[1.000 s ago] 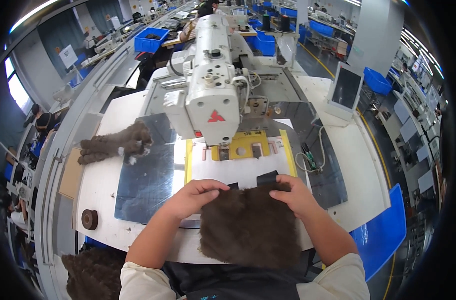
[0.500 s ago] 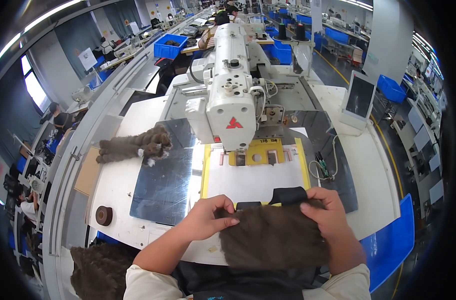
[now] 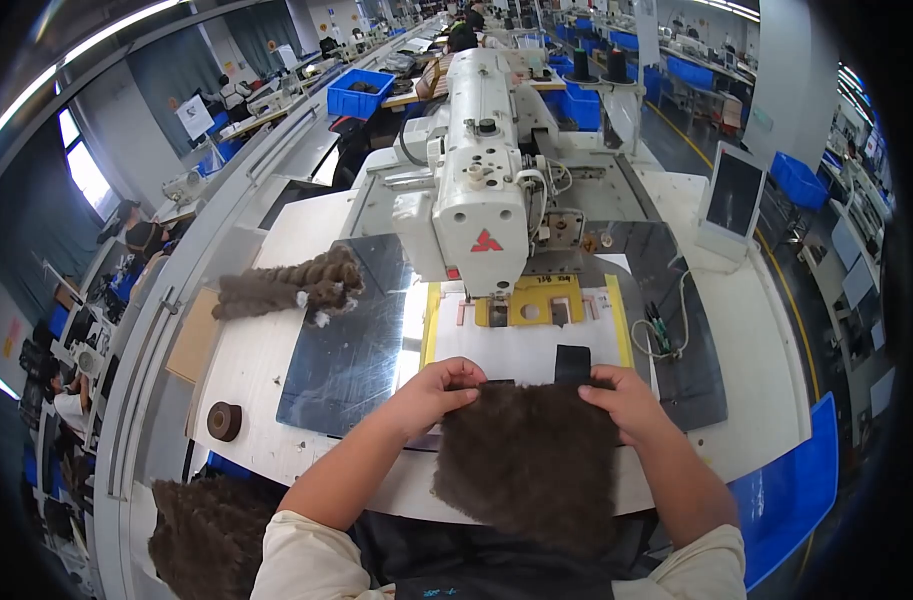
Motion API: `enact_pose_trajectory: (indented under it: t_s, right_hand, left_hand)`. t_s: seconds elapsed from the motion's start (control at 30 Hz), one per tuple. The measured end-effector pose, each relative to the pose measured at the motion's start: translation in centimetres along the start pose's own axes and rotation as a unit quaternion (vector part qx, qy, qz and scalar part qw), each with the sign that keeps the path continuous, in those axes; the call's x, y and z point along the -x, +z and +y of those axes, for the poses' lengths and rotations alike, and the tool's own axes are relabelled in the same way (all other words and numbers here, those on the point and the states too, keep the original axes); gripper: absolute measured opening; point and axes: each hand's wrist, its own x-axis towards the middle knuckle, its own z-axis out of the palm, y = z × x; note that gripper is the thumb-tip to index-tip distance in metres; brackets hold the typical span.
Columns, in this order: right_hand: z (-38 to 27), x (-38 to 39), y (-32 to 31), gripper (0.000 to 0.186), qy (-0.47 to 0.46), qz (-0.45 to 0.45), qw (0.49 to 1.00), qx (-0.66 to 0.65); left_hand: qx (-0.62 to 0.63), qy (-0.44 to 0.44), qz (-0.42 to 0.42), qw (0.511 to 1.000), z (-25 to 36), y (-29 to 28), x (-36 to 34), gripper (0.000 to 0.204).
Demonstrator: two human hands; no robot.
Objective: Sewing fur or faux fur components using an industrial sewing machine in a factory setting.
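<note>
A dark brown fur piece (image 3: 526, 460) hangs between my two hands over the table's near edge. My left hand (image 3: 438, 392) pinches its upper left corner, and my right hand (image 3: 621, 400) grips the upper right corner. From the fur's top edge a black strap (image 3: 573, 363) sticks up beside my right fingers; a smaller black bit shows next to the left ones. Just beyond lies a white sheet with yellow side strips (image 3: 516, 350). At its far end, a yellow clamp plate (image 3: 556, 302) sits beneath the head of a white sewing machine (image 3: 484, 215).
Left on the table are bundled brown fur pieces (image 3: 291, 285) and a roll of brown tape (image 3: 224, 421). Green-handled snips (image 3: 660, 328) and a white cord lie right, before a small monitor (image 3: 730, 200). More fur (image 3: 201, 540) sits lower left; a blue tray (image 3: 791, 490) borders the right.
Both hands have moved slightly away from me, and the fur now hangs straighter. The black strap has gone from folded sideways to standing up. My view has shifted a little left.
</note>
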Motion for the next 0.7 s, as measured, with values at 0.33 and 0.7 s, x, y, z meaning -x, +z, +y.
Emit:
enact_pose_trajectory:
  t_s: [0.33,0.7]
  right_hand:
    - [-0.9,-4.0,1.1,0.02,0.003,-0.009,0.983,0.184]
    - [-2.9,-8.7,-3.8,0.025,-0.108,0.179,0.907,0.365]
  left_hand:
    - [-0.199,0.025,-0.058,0.978,1.3,0.3,-3.4,0.053]
    - [-0.256,0.05,0.262,0.929,-1.1,-4.4,-6.8,0.038]
